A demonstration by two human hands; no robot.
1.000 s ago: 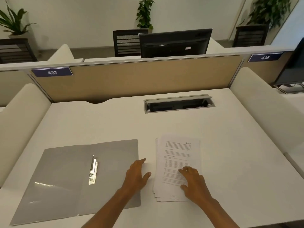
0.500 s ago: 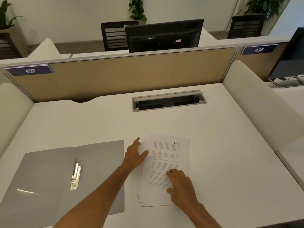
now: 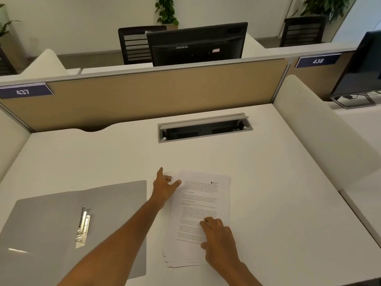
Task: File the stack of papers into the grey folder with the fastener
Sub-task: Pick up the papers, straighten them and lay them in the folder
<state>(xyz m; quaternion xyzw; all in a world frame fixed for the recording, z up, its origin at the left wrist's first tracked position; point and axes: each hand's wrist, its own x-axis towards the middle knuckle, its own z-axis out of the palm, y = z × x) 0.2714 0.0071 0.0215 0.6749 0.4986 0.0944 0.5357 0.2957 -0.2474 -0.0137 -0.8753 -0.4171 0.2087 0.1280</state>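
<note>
A stack of printed white papers [image 3: 203,205] lies on the white desk, slightly fanned at its near edge. The grey folder [image 3: 51,230] lies open flat to its left, with the metal fastener [image 3: 83,228] along its middle. My left hand [image 3: 165,186] reaches over the folder's right edge to the stack's far-left corner, thumb on the top sheet and fingers curled at the edge. My right hand [image 3: 218,242] rests flat on the lower part of the stack, fingers spread, pressing it down.
A grey cable tray [image 3: 204,127] is set in the desk [image 3: 278,193] behind the papers. A tan partition [image 3: 144,96] closes the back; padded white side panels stand left and right. Monitors and chairs are beyond the partition.
My left hand moved from the desk beside the stack up to its far-left corner. The right hand stays on the papers. The view shifted right.
</note>
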